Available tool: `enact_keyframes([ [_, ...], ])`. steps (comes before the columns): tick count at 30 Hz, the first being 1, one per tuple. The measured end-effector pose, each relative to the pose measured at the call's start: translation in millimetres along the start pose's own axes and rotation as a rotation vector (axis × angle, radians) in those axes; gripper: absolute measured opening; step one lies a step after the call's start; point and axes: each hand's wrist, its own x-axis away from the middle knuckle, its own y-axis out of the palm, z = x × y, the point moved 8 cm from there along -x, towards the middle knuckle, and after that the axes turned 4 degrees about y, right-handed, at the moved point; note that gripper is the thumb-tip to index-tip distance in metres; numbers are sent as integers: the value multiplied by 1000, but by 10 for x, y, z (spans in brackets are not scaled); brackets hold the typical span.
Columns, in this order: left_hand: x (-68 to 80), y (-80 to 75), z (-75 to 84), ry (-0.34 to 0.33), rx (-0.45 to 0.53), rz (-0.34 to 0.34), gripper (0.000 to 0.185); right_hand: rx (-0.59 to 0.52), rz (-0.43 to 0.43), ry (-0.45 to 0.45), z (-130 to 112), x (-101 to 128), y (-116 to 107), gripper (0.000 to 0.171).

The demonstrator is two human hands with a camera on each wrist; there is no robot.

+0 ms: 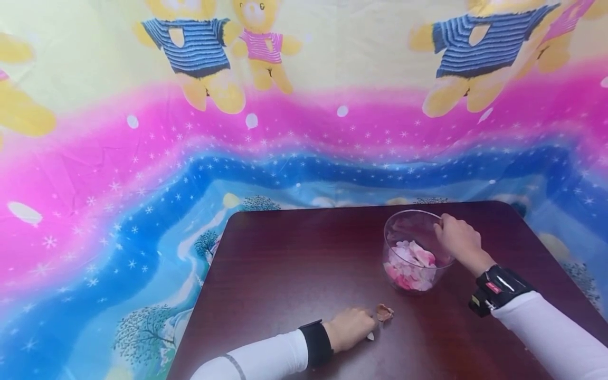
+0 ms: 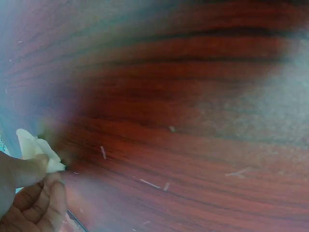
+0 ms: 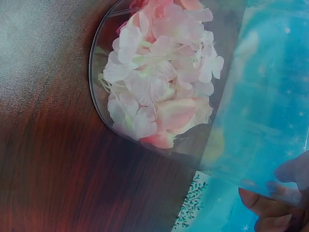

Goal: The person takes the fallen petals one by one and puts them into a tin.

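My left hand (image 1: 350,328) is low over the table (image 1: 294,264). Its thumb and fingertips pinch a pale cream petal (image 2: 39,149), and a white bit of it shows below the fingers in the head view. Just right of these fingers lies a small brown, curled, dry-looking piece (image 1: 385,312). With my right hand (image 1: 459,241) I grip the right side of the rim of a clear round bowl (image 1: 390,237). Pink and white artificial petals (image 3: 145,72) lie heaped in the bowl's bottom.
Behind the table hangs a cloth (image 1: 304,126) printed with teddy bears, pink and blue bands and snowflakes. Each wrist wears a black strap, the right one with a camera (image 1: 482,303). Thin pale flecks (image 2: 149,183) mark the tabletop.
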Motion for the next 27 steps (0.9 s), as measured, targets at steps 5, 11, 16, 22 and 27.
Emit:
enact_keyframes([
  [5,-8,-31,-16,11,87,42,18,1,-8,3,6,4,12,27],
  [11,-45,-337,-34,86,99,207,27,-3,-8,3,-4,2,1,26],
  [16,-70,-673,-101,75,11,324,13,-2,0,4,-3,-6,4,26],
  [22,-112,-1032,-225,58,-12,403,20,-1,9,4,9,-17,10,27],
  [27,-156,-1348,-325,65,9,482,20,-1,3,5,15,-16,12,27],
])
